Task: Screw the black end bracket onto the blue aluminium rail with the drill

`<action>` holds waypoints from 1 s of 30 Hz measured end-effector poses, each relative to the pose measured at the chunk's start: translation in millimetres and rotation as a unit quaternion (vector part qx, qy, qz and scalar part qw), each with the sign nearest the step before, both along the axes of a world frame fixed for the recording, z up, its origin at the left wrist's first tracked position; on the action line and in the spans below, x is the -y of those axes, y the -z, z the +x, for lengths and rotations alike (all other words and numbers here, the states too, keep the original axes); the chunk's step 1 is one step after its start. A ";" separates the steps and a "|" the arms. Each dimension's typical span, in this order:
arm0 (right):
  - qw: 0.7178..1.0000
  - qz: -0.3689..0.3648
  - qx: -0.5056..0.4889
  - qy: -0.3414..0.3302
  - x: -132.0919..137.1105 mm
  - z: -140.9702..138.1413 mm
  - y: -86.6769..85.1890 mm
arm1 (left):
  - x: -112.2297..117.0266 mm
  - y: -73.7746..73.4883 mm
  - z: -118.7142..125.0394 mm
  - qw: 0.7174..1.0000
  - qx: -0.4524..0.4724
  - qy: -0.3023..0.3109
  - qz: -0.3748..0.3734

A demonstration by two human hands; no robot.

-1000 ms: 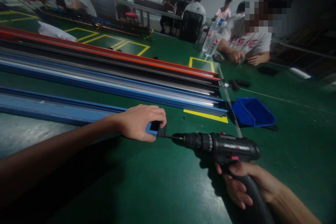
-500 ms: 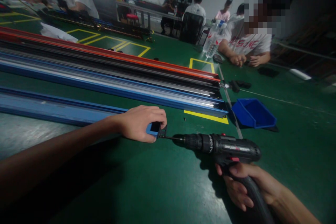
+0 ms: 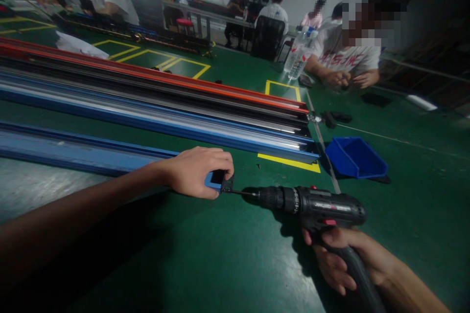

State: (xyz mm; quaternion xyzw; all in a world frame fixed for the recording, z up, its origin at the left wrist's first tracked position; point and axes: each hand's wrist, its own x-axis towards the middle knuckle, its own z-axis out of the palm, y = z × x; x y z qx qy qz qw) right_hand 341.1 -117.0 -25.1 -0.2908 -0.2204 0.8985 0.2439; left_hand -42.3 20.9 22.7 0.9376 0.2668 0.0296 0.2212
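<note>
My left hand point(image 3: 200, 171) is closed over the near end of a long blue metal profile point(image 3: 99, 151), thumb on the near side and fingers curled over the end. A small black end piece point(image 3: 228, 182) sits at that end, partly covered by the fingers. My right hand point(image 3: 341, 259) grips a black cordless drill point(image 3: 316, 203) by its handle, index finger at the trigger. From the chuck a long thin bit point(image 3: 238, 192) points left, its tip at the black end piece. Whether a screw is under the tip is too small to tell.
Several long profiles, an orange one point(image 3: 205, 83) and a blue one point(image 3: 220, 138) among them, lie side by side beyond. A blue bin point(image 3: 356, 159) stands at right, with black parts point(image 3: 336, 118) behind it. Water bottles point(image 3: 298, 56) and a co-worker's hands point(image 3: 348, 78) are across the green table point(image 3: 235, 264).
My hands, the drill and the blue profile stay almost where they were. Across the table, the co-worker's hands have shifted slightly.
</note>
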 end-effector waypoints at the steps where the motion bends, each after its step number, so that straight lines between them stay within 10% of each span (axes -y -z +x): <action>1: 1.000 0.004 -0.002 0.000 0.2 0.4 0.9 | 0.1 0.2 -0.1 1.000 0.000 0.000 0.000; 30: 1.000 -0.004 0.017 0.014 2.5 -1.0 -2.0 | 0.3 -0.9 0.4 1.000 -0.002 0.000 0.003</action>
